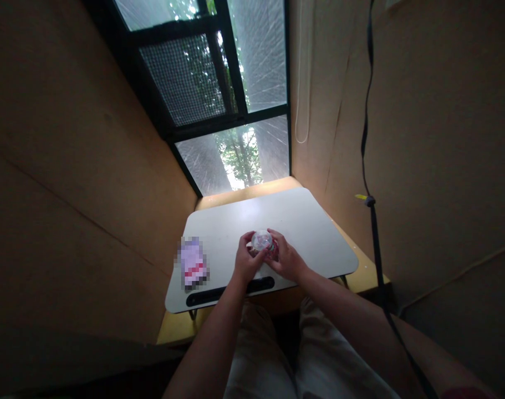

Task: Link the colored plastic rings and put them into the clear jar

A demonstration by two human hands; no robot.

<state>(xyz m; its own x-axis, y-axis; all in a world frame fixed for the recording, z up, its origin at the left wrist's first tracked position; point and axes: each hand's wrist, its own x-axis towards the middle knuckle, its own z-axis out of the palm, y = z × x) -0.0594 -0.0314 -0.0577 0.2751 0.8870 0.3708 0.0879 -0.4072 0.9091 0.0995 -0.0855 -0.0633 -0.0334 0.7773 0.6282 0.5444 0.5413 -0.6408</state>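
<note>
A small round container (261,240) with a clear, whitish top and pinkish contents is held just over the white lap table (219,227). My left hand (247,260) wraps round its left side, the thumb reaching across the front. From the right, my right hand (286,258) closes round it, with reddish material showing between the fingers. The undersides of the fingers are hidden, and what exactly lies in the container is too small to make out.
A blurred purple and pink item (193,262) lies at the table's left. Along the front edge runs a black slot (231,292). A window (239,155) stands behind, and a knotted black strap (375,233) hangs at the right.
</note>
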